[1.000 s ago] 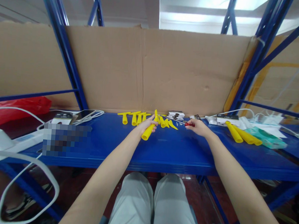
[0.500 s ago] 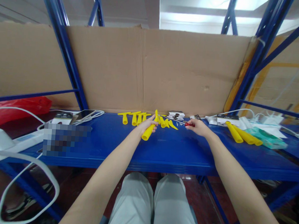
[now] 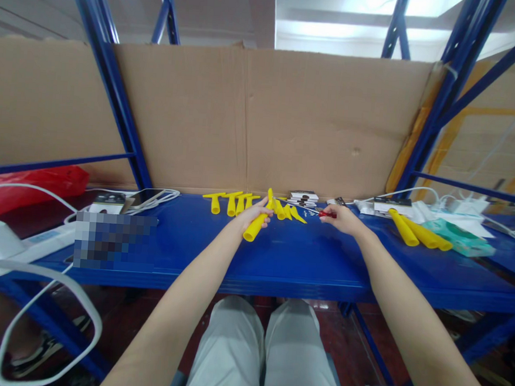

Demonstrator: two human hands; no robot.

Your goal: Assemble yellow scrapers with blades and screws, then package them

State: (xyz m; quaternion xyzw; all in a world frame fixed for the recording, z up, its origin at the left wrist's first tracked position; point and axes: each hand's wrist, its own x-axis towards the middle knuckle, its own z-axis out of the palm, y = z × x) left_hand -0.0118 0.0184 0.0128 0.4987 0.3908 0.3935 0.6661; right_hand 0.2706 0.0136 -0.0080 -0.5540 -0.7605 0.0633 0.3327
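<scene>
From my remote post I saw the blue bench (image 3: 296, 263) bearing yellow T-shaped pieces (image 3: 215, 205), stacked small boxes (image 3: 303, 200), yellow tubes (image 3: 405, 230) and a teal packet (image 3: 470, 240).

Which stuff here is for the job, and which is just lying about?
For the job, it seems:
yellow piece with a tubular handle, in the left hand
red-handled screwdriver, in the right hand
yellow T-shaped pieces, probably

Just lying about, probably:
red plastic bag
white power strip
teal packet

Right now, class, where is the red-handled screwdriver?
In the head view, the red-handled screwdriver is in the right hand, right of centre, pointing left toward the yellow piece in the left hand.
</scene>
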